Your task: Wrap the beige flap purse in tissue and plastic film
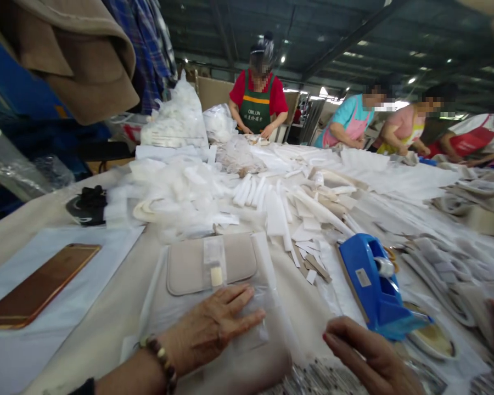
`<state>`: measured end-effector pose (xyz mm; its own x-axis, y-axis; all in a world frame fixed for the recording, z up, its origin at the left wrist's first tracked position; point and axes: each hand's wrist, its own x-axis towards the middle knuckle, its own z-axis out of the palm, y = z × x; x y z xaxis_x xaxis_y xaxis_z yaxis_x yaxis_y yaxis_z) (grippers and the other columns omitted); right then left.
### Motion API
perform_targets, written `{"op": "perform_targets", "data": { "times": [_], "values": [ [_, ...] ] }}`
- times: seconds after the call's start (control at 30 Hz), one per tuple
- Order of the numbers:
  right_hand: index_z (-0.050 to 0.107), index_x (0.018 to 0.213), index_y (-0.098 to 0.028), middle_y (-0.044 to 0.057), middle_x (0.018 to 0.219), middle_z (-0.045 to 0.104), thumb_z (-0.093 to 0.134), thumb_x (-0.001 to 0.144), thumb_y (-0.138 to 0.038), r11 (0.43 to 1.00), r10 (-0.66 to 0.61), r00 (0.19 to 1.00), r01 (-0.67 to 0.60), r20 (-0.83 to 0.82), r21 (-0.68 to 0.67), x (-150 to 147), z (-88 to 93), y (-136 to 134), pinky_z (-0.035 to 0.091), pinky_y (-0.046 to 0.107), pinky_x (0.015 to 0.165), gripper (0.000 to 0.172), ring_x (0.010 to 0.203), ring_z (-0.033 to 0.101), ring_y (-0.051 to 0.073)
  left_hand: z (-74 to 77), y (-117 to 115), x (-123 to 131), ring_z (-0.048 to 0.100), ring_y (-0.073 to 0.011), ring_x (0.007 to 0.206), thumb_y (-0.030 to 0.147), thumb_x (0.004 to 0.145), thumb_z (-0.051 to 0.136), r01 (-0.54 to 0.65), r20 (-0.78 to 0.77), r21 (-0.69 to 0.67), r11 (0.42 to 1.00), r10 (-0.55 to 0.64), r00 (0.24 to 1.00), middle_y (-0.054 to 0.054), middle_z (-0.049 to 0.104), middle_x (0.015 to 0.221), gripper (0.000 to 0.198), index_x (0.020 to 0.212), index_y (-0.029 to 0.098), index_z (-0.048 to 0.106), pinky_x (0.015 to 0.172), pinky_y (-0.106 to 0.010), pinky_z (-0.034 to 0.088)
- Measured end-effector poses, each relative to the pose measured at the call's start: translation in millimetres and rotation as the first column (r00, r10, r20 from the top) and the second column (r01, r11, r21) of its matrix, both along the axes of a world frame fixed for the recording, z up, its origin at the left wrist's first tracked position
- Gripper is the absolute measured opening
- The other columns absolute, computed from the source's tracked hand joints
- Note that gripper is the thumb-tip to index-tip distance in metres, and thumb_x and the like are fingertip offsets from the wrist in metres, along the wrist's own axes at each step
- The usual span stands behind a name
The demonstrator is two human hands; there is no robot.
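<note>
My left hand point(214, 329) was spread palm-down on the beige bag point(209, 269), fingers reaching across just below the flap. Pressing only, no grip; nothing was pinched in it that I could see. The bag was right under that palm, lying flat, with thin pale wrap point(267, 260) around and partly over it. The clasp point(216, 276) was just ahead of my fingers, under a clear strip.

My right hand point(374, 359) was off the bag, to the right of the left one, fingers bent and tips close together. Couldn't tell if it held a thin bit of anything. The blue tape dispenser point(368, 285) was just ahead of it, a tape roll point(432, 337) to its right. Paper scraps point(310, 255) lay ahead, between the hands.

Step in hand, my read: holding the bag steady and smoothing the wrap. Next move, I'd judge, called for light pressure from the left so nothing creased or slid, and the right brought over to the wrap's edge. Main risk: the loose film shifting under the palm.
</note>
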<state>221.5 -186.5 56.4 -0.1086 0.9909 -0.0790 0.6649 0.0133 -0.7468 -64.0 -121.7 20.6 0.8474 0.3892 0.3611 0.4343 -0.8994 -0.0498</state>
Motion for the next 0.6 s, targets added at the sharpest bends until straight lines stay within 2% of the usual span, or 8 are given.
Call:
{"op": "perform_targets", "data": {
  "times": [0.1, 0.2, 0.37, 0.5, 0.6],
  "values": [
    [0.055, 0.070, -0.021, -0.002, 0.065, 0.051, 0.046, 0.085, -0.048, 0.955, 0.267, 0.962, -0.273, -0.063, -0.118, -36.0, 26.9, 25.2, 0.040, 0.021, 0.061, 0.032, 0.065, 0.049, 0.013, -2.3, -0.3, -0.5, 0.052, -0.0239, 0.112, 0.007, 0.089, 0.036, -0.008, 0.015, -0.023, 1.000, 0.009, 1.000, -0.013, 0.057, 0.118, 0.041, 0.124, 0.022, 0.051, 0.087, -0.035, 0.052],
    [0.052, 0.070, -0.019, -0.003, 0.064, 0.048, 0.046, 0.086, -0.043, 0.892, 0.415, 0.906, -0.423, -0.078, -0.161, -58.1, 27.6, 52.8, 0.035, 0.021, 0.059, 0.030, 0.063, 0.045, 0.011, -6.3, -0.9, -1.6, 0.051, -0.0238, 0.112, 0.011, 0.090, 0.040, -0.014, 0.037, -0.033, 0.999, 0.015, 0.999, -0.012, 0.055, 0.118, 0.039, 0.125, 0.024, 0.049, 0.089, -0.036, 0.050],
    [0.050, 0.065, -0.018, -0.003, 0.058, 0.045, 0.046, 0.085, -0.033, 0.894, 0.447, 0.857, -0.425, 0.256, -0.140, -73.2, 4.3, 80.3, 0.026, 0.023, 0.054, 0.024, 0.057, 0.040, 0.010, -10.4, -0.8, -1.6, 0.049, -0.0252, 0.114, 0.016, 0.091, 0.039, -0.016, 0.041, -0.091, 0.996, 0.020, 0.999, -0.013, 0.053, 0.118, 0.033, 0.122, 0.023, 0.050, 0.093, -0.037, 0.046],
    [0.047, 0.062, -0.018, -0.003, 0.057, 0.047, 0.047, 0.083, -0.030, 0.911, 0.411, 0.828, -0.385, 0.381, -0.145, -77.6, -0.3, 81.3, 0.025, 0.024, 0.055, 0.024, 0.055, 0.042, 0.011, -12.6, 0.3, -1.8, 0.046, -0.0260, 0.118, 0.016, 0.092, 0.036, -0.026, 0.017, -0.146, 0.989, 0.029, 0.999, -0.012, 0.051, 0.120, 0.034, 0.124, 0.023, 0.047, 0.097, -0.037, 0.043],
    [0.046, 0.059, -0.019, -0.002, 0.056, 0.049, 0.048, 0.081, -0.031, 0.942, 0.336, 0.838, -0.300, 0.430, -0.151, -81.8, -1.1, 80.9, 0.023, 0.025, 0.055, 0.026, 0.055, 0.043, 0.011, -13.2, 0.1, -2.5, 0.046, -0.0260, 0.118, 0.015, 0.092, 0.037, -0.018, 0.018, -0.155, 0.988, 0.021, 1.000, -0.012, 0.051, 0.120, 0.035, 0.125, 0.022, 0.046, 0.098, -0.037, 0.043]
  ]
}}
